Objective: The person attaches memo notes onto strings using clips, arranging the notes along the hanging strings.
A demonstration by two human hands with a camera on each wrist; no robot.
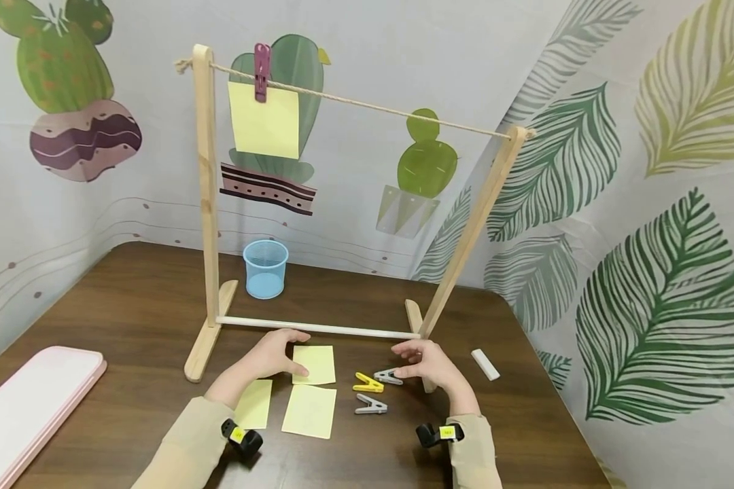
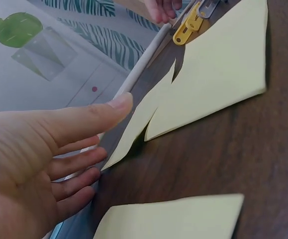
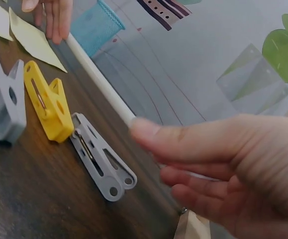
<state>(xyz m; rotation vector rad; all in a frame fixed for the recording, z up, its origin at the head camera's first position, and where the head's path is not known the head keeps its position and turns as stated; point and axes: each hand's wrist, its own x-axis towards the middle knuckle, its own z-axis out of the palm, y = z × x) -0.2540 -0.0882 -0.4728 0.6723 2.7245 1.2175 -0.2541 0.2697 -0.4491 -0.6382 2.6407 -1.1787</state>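
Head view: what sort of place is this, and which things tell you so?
Probably an indoor table set up for a hands-on activity: it bears a wooden frame strung with a rope, a yellow note is clipped there, and a printed backdrop closes off the space behind.

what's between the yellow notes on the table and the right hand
In the head view, the yellow clip, upper gray clip and lower gray clip lie there.

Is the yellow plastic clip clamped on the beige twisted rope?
No, the yellow plastic clip lies on the brown wooden table between two grey plastic clips.
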